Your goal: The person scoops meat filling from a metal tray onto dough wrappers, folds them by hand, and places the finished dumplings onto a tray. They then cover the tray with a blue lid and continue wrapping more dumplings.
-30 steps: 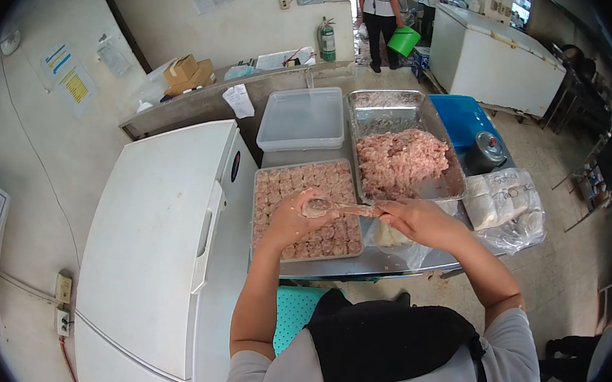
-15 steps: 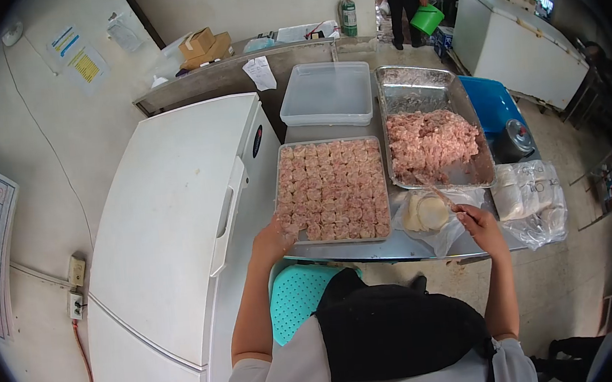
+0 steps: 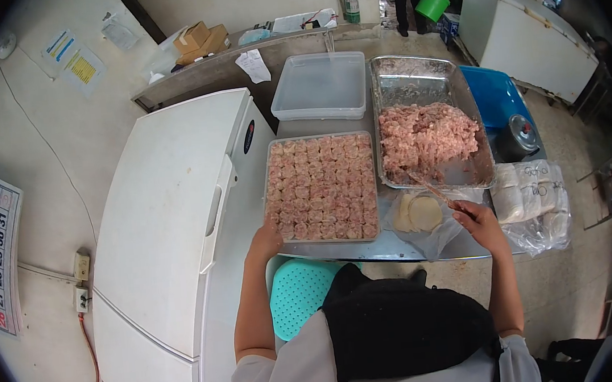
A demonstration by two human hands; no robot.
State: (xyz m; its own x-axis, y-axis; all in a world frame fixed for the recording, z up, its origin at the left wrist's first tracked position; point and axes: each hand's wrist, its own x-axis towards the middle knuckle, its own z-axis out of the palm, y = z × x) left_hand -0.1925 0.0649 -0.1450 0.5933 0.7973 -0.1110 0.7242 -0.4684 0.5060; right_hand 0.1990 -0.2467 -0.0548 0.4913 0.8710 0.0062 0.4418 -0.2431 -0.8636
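Observation:
Rows of shaped meat dumplings [image 3: 324,189] fill a square tray [image 3: 325,241] on the metal table. My left hand [image 3: 269,239] is at the tray's near left corner, touching the edge or the dumplings there. Its fingers are too small and partly hidden to read. My right hand [image 3: 478,224] is closed around the handle of a thin spatula [image 3: 433,191], whose far end points toward the ground meat [image 3: 428,135] in a deep metal pan [image 3: 412,71]. Under the spatula, round dough wrappers [image 3: 421,213] lie on a plastic bag [image 3: 451,233].
A lidded plastic container [image 3: 320,84] stands behind the tray. Packed wrappers in plastic [image 3: 531,189], a dark metal pot [image 3: 516,140] and a blue tub [image 3: 494,94] sit at right. A white freezer [image 3: 169,203] borders the left. A person holds a green bucket [image 3: 432,6] behind.
The gap at the tray's near left corner is now filled with dumplings. My left hand has drawn slightly left and down. My right hand still holds the spatula in nearly the same place.

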